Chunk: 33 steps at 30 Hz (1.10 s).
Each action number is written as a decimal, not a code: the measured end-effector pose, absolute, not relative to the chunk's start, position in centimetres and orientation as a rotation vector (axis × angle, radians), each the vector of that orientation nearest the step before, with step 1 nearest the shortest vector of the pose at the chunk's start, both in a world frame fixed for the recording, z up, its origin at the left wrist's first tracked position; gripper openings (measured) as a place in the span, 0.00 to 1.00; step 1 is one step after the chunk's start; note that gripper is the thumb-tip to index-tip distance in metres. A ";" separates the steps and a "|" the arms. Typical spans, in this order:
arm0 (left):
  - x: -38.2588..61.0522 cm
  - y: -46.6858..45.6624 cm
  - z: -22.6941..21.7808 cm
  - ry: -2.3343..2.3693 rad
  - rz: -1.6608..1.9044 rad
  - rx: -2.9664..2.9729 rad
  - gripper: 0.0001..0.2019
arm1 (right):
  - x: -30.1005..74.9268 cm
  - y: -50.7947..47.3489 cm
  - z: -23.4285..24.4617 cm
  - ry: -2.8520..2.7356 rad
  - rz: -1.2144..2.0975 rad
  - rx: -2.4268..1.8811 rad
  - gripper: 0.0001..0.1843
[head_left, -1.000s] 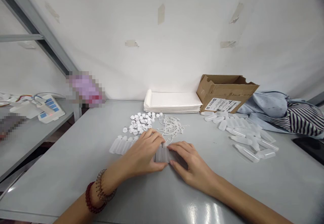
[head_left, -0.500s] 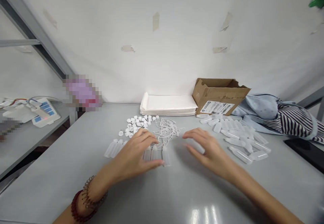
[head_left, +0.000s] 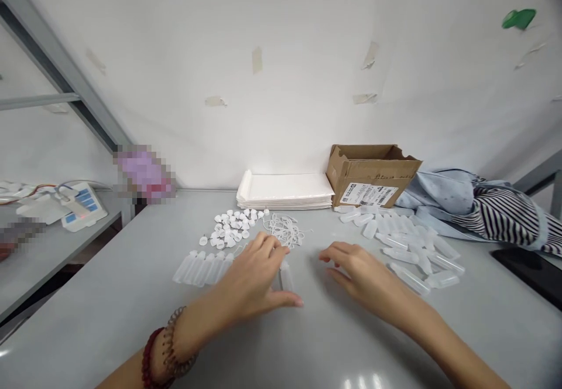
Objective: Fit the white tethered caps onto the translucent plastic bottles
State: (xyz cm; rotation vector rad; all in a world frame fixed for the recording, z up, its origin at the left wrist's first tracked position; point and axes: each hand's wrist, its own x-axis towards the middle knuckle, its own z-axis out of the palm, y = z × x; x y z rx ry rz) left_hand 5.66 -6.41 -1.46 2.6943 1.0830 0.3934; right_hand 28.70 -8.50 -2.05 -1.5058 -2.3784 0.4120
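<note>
My left hand [head_left: 254,280] lies palm down on a row of small translucent plastic bottles [head_left: 199,268] lined up on the grey table [head_left: 132,307], covering the row's right end; one bottle [head_left: 285,275] shows by my fingertips. My right hand [head_left: 357,272] hovers just to the right, fingers apart, holding nothing. Behind my hands lie a cluster of small white caps [head_left: 230,228] and a tangle of thin white loops [head_left: 285,229]. A heap of loose bottles [head_left: 408,242] lies to the right of my right hand.
A stack of white sheets [head_left: 285,190] and an open cardboard box [head_left: 371,172] stand against the white wall. Blue and striped cloth [head_left: 483,207] lies at the right, with a dark object [head_left: 533,275] near it. A side table at left holds a white device [head_left: 81,204].
My right hand left the bottles by my left hand, swung right and opened. My left hand stays on the row. The camera tilted up slightly.
</note>
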 end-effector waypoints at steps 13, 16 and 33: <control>5.5 -6.4 -2.7 1.085 0.223 2.791 0.22 | 24.7 -8.5 -5.1 -2.095 0.824 -1.292 0.15; 5.5 -6.4 -2.6 1.069 0.238 2.742 0.21 | 24.3 -8.2 -4.7 -1.966 1.001 -1.325 0.13; 5.3 -6.8 -2.4 0.968 0.763 2.446 0.27 | 22.9 -9.4 -3.2 -1.019 1.653 -1.034 0.13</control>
